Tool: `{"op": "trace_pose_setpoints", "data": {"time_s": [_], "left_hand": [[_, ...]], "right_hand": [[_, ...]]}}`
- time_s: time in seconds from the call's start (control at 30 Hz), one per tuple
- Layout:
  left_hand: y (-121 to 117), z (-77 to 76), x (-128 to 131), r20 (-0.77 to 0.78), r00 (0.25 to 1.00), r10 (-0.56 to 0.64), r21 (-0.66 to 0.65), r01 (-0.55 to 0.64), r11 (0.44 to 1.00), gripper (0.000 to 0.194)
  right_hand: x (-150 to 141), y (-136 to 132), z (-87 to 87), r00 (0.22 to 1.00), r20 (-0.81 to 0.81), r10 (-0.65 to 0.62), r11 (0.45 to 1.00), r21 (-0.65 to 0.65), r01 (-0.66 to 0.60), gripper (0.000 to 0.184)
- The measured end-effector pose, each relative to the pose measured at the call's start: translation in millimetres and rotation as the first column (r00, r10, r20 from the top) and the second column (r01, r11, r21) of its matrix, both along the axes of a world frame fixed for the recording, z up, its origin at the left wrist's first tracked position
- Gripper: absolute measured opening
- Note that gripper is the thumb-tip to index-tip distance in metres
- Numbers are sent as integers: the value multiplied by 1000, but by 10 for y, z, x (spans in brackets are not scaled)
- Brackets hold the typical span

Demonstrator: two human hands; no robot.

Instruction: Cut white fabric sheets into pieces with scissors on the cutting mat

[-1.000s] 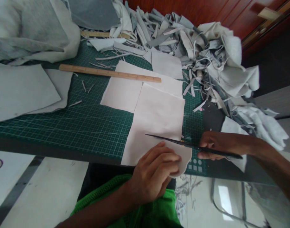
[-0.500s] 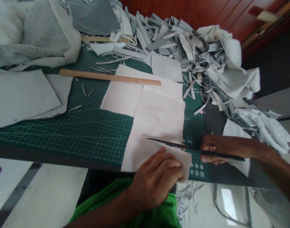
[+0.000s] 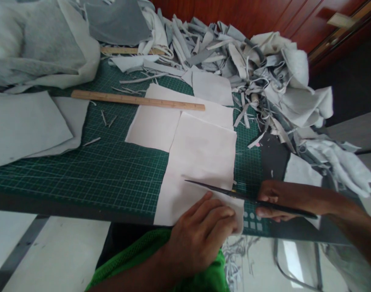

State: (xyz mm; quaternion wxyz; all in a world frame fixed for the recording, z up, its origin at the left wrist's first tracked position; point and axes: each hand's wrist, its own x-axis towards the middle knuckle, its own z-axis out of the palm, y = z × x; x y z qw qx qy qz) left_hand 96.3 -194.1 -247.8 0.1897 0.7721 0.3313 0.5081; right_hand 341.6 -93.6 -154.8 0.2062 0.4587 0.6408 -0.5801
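Observation:
An off-white sheet, leather or thick cloth (image 3: 203,150), lies near the front edge of the table. My left hand (image 3: 203,231) is over its near right part, fingers bent together around the edge and index fingertip pointing toward the blades; the thumb is hidden. My right hand (image 3: 273,200) grips a pair of long dark scissors (image 3: 215,188) by the handles. Their blades look nearly closed and lie across the sheet, tip pointing left, just beyond my left fingertips. Under the sheet's far end are another off-white piece (image 3: 153,125) and, across that, a wooden ruler (image 3: 136,100).
A green cutting mat (image 3: 121,174) covers the table. Grey and white offcuts (image 3: 209,44) are heaped along the back and right. Larger pale sheets (image 3: 24,125) lie at left, below a bulky grey-white bundle (image 3: 51,44). A white scrap (image 3: 301,170) sits beyond my right wrist.
The scissors have tilted, their handles and my right hand coming slightly lower and nearer to me. My left hand stays on the sheet. The view has shifted a little.

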Motion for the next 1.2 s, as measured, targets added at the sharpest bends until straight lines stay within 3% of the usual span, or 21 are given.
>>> {"op": "trace_pose_setpoints", "data": {"time_s": [0.37, 0.7, 0.8, 0.97, 1.2], "left_hand": [[2, -7, -7, 35, 999, -12, -4, 13, 1000, 12], [7, -39, -2, 27, 999, -22, 11, 22, 1000, 9], [12, -36, -8, 22, 1000, -20, 14, 19, 1000, 11], [15, -28, -25, 36, 999, -40, 11, 39, 999, 17], [1, -30, -27, 57, 998, -30, 0, 30, 1000, 13]], "right_hand": [[-21, 21, 0, 999, 45, -23, 997, -77, 26, 70], [-58, -73, -8, 995, 93, -27, 999, 32, 24, 73], [-62, -95, -11, 996, 85, -16, 1000, 21, 15, 70], [-88, -157, 3, 987, 122, -109, 991, -58, 117, 72], [-114, -200, 19, 989, 89, -115, 993, -17, 117, 71]]}}
